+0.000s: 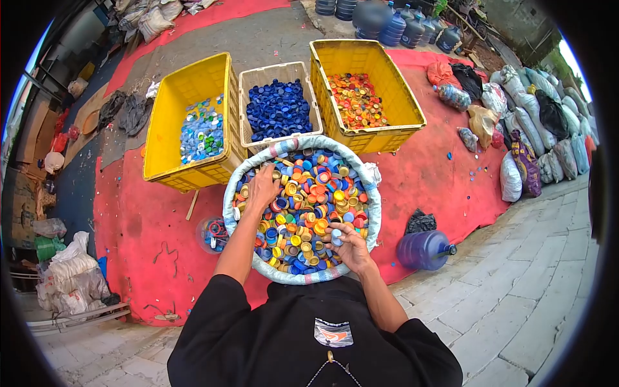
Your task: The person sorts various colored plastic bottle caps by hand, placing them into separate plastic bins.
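Observation:
A round, fabric-rimmed container (302,278) full of mixed bottle caps (303,193) stands in front of my body. My left hand (263,187) reaches into its left side, fingers bent down at the caps; whatever its fingertips grip is too small to make out. Over the lower right of the heap, my right hand (349,246) holds a light blue cap (336,237) between its fingers. Behind the round container are a yellow crate (169,122) with light blue, white and green caps, a cream crate (246,106) with dark blue caps, and another yellow crate (380,139) with orange and red caps.
A large blue water jug (422,250) lies at the right on the red ground sheet (445,187). Filled sacks (529,109) are piled at the far right. More jugs (393,29) stand at the back. A clear tub (213,235) sits left of the round container.

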The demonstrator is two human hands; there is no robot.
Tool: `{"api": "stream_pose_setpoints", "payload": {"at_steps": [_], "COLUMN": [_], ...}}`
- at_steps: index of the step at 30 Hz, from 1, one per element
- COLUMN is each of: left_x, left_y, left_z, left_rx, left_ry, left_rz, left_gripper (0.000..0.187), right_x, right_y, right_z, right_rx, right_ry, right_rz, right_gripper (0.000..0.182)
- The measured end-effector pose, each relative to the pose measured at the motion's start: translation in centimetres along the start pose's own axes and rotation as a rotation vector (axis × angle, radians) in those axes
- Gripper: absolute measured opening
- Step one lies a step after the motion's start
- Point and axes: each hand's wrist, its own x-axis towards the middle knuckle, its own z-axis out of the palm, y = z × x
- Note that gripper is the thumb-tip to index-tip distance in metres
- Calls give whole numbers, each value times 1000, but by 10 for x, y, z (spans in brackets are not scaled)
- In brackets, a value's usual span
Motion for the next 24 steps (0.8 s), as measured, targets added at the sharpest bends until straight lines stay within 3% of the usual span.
{"api": "stream_pose_setpoints", "payload": {"at_steps": [13, 16, 17, 20, 24], "left_x": [-11, -19, -29, -53, -80], "left_y": [-2, 8, 24, 29, 45], "left_z": [5, 4, -12, -3, 1], "left_rx": [-322, -634, -1045, -1762, -1994], "left_ry": [182, 189, -49, -174, -330], "left_rz": [-21, -201, -522, -689, -748], "left_gripper": [44, 42, 37, 36, 41], "right_x": [7, 10, 11, 14, 14], "right_y": [4, 0, -2, -6, -14], "right_z": [3, 3, 1, 3, 23], "right_rx": [-20, -14, -12, -7, -67], "right_ry": [-19, -47, -56, -68, -21], "right_rz": [26, 16, 15, 1, -30], "right_gripper": [49, 53, 54, 59, 64]}}
